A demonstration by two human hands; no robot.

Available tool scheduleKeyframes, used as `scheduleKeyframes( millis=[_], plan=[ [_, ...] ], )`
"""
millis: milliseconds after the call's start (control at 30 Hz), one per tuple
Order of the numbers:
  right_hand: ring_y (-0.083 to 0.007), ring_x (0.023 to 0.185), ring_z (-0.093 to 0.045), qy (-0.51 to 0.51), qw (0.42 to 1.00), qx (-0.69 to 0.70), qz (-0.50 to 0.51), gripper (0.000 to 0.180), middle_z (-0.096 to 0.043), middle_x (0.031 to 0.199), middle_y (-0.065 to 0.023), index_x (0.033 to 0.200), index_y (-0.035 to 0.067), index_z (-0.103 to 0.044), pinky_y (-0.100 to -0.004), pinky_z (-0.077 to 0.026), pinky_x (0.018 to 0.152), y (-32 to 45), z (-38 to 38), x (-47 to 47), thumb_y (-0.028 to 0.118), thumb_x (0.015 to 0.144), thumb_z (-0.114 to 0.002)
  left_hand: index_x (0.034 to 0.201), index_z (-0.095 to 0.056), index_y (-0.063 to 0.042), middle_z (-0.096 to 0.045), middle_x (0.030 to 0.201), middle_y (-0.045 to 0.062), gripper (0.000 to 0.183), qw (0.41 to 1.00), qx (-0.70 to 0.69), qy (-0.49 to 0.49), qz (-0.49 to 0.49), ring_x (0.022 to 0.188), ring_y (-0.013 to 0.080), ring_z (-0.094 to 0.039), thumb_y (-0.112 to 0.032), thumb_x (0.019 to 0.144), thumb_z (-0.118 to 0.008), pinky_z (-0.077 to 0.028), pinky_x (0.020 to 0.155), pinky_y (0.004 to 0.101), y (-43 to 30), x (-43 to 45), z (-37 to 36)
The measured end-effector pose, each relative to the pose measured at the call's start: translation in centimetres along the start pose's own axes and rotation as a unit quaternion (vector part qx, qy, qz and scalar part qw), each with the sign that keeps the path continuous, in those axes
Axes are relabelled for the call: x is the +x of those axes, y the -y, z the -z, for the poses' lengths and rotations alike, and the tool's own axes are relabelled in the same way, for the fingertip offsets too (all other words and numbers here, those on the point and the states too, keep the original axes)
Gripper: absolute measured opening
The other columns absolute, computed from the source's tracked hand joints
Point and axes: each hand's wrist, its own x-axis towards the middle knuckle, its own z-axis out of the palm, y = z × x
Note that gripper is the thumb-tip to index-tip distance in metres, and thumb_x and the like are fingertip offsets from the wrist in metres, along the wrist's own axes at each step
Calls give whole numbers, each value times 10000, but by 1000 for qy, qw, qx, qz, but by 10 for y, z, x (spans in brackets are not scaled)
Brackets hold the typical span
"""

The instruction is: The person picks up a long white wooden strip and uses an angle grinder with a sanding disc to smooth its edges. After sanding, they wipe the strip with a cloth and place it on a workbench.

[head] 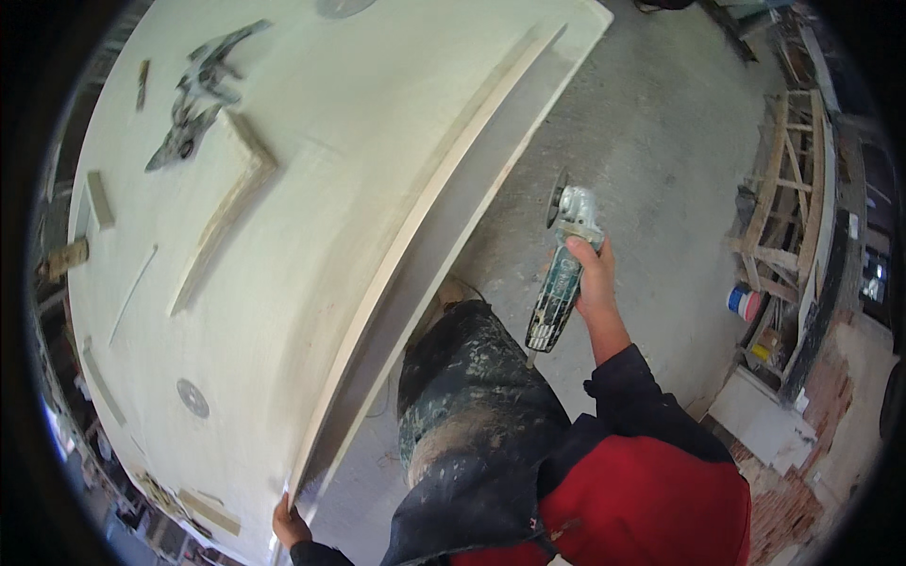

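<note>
My right hand grips the dusty green body of an angle grinder, held out over the floor to the right of the table. Its disc points away from me, beside the metal gear head. At the near end of a long, thin strip, my left hand is closed around the end. The strip stands along the edge of a large pale tabletop, with a shadowed grey band beside it. An L-shaped piece with rough edges lies farther in on the tabletop.
Dusty grey tools, a flat disc, a thin rod and several offcuts lie on the tabletop. Rightward, a wooden frame and a plastic tub stand beyond the concrete floor. My leg is beside the table edge.
</note>
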Motion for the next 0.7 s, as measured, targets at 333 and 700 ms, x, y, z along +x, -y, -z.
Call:
scheduleKeyframes(
  millis=[333,700],
  plan=[
    [-246,775,-722,46,998,-12,44,455,-683,992,-149,1305,-6,-574,-420,-656,650,13,-14,-21,192,923,-722,1246,-792,-139,-777,1202,181,404,998,31,53,25,1150,377,-727,-6,865,-766,-561,1030,461,-12,42,10],
    [-316,806,-743,102,989,-8,105,561,-677,1067,-194,1421,30,-473,-465,-658,707,26,-26,-42,133,926,-715,1171,-799,-105,-786,1113,169,264,997,-70,26,-18,1061,371,-743,-149,912,-774,-576,934,437,-98,77,10]
  ],
)
